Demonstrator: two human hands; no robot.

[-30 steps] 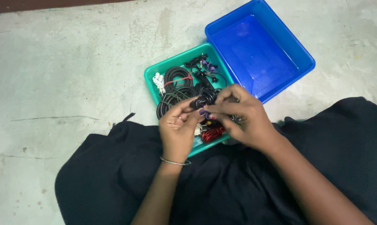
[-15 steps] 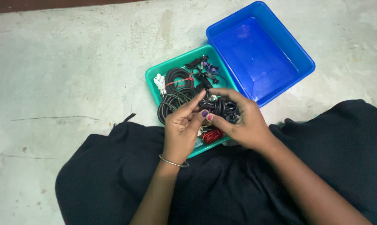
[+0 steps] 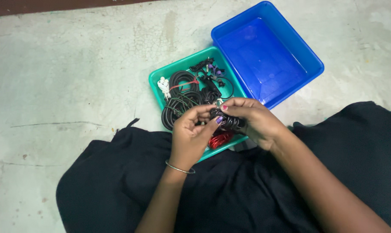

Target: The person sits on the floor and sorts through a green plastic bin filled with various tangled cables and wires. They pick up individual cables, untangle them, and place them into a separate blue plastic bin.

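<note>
Black cable bundle (image 3: pixel 230 121): pinched between left hand (image 3: pixel 191 138) thumb and fingers, right hand (image 3: pixel 253 121) fingers curled around it, above green tray (image 3: pixel 154 80) of coiled cables.

Glossy plastic blue tub (image 3: pixel 310 64) and green tray (image 3: pixel 157 77), rubbery black cable (image 3: pixel 230 121), rough cracked concrete floor (image 3: pixel 66 77).

cable coils (image 3: pixel 180 92) lie in the near tray (image 3: pixel 154 80); the empty tray (image 3: pixel 310 64) apparently touches its right.

Black coiled cable (image 3: pixel 228 119) (tightly bundled) held above green tray (image 3: pixel 157 76).
</note>
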